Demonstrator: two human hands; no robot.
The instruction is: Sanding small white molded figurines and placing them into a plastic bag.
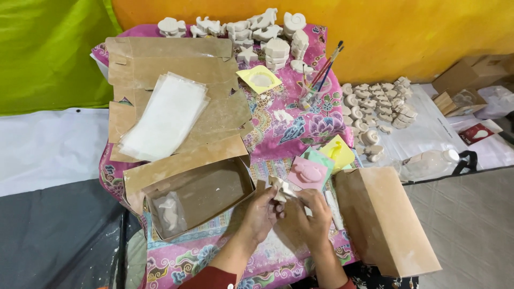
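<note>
My left hand and my right hand meet near the front edge of the table, fingers curled around a small pale plaster figure that I hold between them; both hands are closed on it, the left from the left side, the right from the right. Just beyond the figure lie coloured moulds: a pink mould, a green one under it and a yellow mould a little farther right. To the left, close by my left hand, stands an open cardboard box with a bagged plaster figure in its near left corner. Farther left, a stack of clear plastic bags lies on flattened cardboard. At my right a cardboard lid rests tilted. A jar of paintbrushes stands on the flowered cloth, and more plaster figures line the far edge.
</note>
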